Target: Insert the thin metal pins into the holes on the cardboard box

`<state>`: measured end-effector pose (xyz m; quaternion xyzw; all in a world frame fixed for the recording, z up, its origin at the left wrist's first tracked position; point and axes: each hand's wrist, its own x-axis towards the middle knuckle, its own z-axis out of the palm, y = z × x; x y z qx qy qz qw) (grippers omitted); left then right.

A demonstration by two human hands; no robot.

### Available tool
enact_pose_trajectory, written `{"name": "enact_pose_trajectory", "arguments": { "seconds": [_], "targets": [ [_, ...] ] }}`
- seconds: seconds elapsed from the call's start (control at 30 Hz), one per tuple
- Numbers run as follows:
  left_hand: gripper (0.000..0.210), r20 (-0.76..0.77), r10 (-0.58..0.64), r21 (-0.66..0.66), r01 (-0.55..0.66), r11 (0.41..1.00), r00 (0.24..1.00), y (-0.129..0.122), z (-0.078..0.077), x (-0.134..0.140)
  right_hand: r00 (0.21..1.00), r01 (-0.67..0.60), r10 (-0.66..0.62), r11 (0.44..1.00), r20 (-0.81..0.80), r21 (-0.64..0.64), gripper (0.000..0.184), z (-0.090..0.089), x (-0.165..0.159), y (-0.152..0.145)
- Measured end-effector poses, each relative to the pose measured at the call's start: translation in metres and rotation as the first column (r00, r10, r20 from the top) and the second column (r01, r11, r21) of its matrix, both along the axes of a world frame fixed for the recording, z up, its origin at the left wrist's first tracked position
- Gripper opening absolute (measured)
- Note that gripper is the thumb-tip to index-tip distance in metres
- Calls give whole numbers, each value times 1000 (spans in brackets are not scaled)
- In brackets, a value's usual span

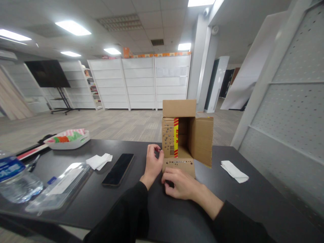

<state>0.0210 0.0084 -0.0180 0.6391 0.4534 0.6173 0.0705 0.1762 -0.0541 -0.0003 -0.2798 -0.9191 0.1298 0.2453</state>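
A cardboard box (204,140) lies with its opening towards me and its flaps folded outward. Grey spots or small studs dot its left flap and form a row on the lower flap (178,163); a yellow-and-red tape strip runs down the left one. Beside that left flap is my left hand (153,162), its fingers loosely curled and the thumb apart from them, with nothing visible between. My right hand (178,184) rests at the near edge of the lower flap. Its fingers are bent down towards the thumb, and whatever they may grip is hidden.
Left of my hands lie a black phone (118,169), folded tissues (98,162) and a clear plastic case (62,187). A water bottle (17,182) and a white basket (72,143) stand farther left. Another folded tissue (234,171) is on the right. A perforated panel (291,111) borders the table.
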Motion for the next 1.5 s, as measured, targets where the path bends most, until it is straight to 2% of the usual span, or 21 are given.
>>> {"name": "enact_pose_trajectory", "arguments": {
  "seconds": [0.63,0.93,1.27,1.5],
  "targets": [
    [9,5,3,2,-3,1000,1000,-2,2,1,997,-15,22,994,74,-105,19,-1,-2,-3],
    [9,5,1,6,-1,1000,1000,-1,2,1,996,-6,14,995,84,-99,19,-1,-2,-4],
    [9,12,-2,-3,2,1000,1000,-2,3,1,995,19,-9,995,98,-101,9,3,-3,-7],
    [8,3,-4,0,4,1000,1000,-2,3,1,996,17,-7,995,92,-102,9,2,-3,-6]
  ]
}}
